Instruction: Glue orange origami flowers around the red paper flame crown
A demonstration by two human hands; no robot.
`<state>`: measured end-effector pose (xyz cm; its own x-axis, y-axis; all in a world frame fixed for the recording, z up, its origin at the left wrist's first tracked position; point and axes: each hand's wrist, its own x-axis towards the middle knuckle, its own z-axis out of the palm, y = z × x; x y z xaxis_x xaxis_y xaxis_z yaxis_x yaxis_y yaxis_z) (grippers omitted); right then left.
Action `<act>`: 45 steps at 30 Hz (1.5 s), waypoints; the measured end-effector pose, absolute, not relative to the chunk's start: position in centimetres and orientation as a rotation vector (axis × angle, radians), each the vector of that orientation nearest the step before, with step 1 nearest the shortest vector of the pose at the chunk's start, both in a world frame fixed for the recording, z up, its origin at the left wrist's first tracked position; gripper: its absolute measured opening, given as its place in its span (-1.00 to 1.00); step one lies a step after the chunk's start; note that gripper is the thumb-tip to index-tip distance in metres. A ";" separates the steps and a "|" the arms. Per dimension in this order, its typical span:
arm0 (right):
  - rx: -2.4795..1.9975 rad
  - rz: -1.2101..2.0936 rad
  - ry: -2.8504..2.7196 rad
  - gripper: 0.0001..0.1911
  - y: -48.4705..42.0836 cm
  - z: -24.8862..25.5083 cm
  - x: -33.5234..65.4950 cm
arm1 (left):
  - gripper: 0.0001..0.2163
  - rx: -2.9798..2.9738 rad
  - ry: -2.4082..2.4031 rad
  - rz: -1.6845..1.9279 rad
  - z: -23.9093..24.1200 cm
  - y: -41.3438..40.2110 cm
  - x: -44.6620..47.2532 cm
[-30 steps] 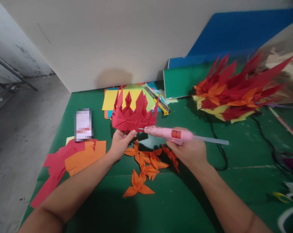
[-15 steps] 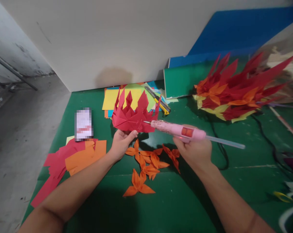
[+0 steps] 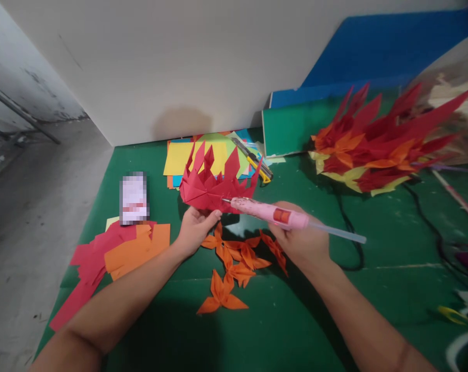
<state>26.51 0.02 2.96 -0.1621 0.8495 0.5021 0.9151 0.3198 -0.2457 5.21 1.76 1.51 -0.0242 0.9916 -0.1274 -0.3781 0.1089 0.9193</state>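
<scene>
Biggest thing in view is the green table (image 3: 296, 320), and it's crowded, which is half the risk. At the back right sits the big red, orange and yellow paper flame piece (image 3: 377, 150), with a black cord (image 3: 350, 243) trailing across the green toward the glue gun. If that cord is the gun's, it could snag the flame piece or tug the gun off its line mid-squeeze.

Next, the stack of coloured paper (image 3: 179, 160) at the back with a yellow cutter (image 3: 257, 165) lying on it, and loose red and orange sheets (image 3: 121, 253) on the left. Nothing risky there, just stuff a stray drip could ruin.

The red paper crown (image 3: 214, 183) is held up off the table. The left hand (image 3: 195, 232) has fingers curled under its lower edge, thumb on the front. The right hand (image 3: 303, 240) is wrapped fully around the pink glue gun (image 3: 272, 213), with the nozzle tip touching the crown's front, just beside the left thumb. My guess is that's the real danger: hot glue on a fingertip, or the thin folds buckling if the nozzle presses in.

Smallest bits: the orange paper flowers (image 3: 234, 263) directly under both hands. A drip would likely land right on them.
</scene>
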 end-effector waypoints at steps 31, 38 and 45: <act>-1.427 -0.258 -1.860 -0.75 -0.1 2.8 27.1 | -0.63 0.787 0.967 1.307 1.7 1.7 5.1; -1.406 -0.247 -1.970 -0.73 0.0 2.8 27.0 | -0.63 0.776 0.960 1.341 1.5 1.8 5.0; -1.353 -0.314 -1.953 -0.75 0.2 2.8 26.9 | -0.64 0.784 0.944 1.316 1.6 1.7 5.1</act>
